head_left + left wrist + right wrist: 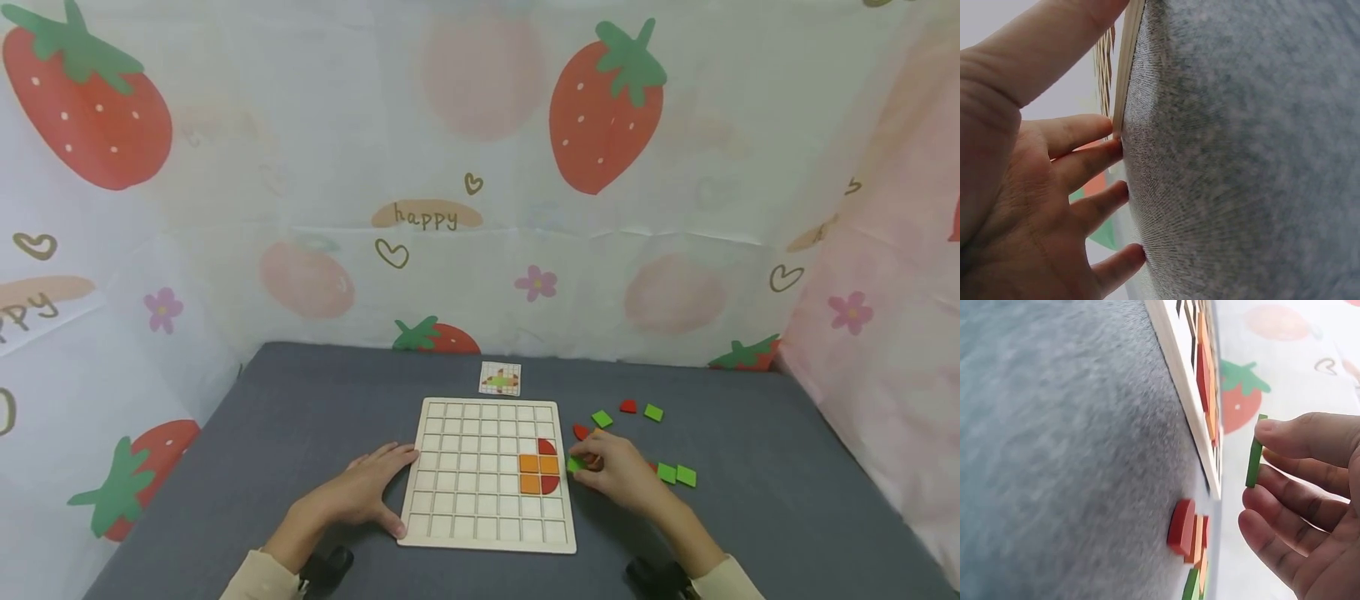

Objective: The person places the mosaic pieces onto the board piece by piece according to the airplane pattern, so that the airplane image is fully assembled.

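A wooden grid board lies on the grey table, with orange squares and red quarter-round pieces set in its right side. My left hand rests flat against the board's left edge, fingers straight on the cloth. My right hand is just off the board's right edge and pinches a green square tile between thumb and fingertips, held a little above the table. The board's right edge shows in the right wrist view.
Loose green tiles and red tiles lie on the grey table right of the board. A small pattern card lies behind it. A red piece sits near my right hand. Strawberry-print curtains close off the back and sides.
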`<state>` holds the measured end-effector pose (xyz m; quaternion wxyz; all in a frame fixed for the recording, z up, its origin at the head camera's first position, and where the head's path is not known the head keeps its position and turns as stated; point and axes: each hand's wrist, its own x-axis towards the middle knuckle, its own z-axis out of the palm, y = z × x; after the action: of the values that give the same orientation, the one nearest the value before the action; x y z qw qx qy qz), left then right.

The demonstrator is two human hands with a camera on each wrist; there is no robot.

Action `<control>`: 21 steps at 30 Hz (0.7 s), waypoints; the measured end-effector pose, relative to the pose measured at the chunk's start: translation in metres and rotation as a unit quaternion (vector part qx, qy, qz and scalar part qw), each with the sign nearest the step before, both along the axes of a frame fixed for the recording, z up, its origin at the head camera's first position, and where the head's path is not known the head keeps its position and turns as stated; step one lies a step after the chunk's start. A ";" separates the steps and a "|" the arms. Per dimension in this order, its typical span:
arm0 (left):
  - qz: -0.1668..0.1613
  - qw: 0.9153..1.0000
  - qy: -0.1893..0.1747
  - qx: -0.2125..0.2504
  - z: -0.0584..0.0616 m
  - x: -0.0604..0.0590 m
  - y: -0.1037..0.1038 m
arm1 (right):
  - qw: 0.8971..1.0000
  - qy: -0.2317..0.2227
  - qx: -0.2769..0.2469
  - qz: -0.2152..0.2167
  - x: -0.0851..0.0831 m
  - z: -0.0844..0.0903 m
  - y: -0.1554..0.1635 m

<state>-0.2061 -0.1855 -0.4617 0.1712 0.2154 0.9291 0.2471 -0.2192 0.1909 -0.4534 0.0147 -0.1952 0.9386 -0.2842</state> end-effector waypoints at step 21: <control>0.009 1.000 -0.002 -0.011 -0.001 -0.002 0.002 | 0.997 0.008 0.000 0.077 -0.017 0.001 -0.037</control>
<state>-0.2076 -0.1830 -0.4631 0.1734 0.2047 0.9334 0.2384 -0.2358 0.1536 -0.4527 0.0287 -0.2691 0.9209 -0.2807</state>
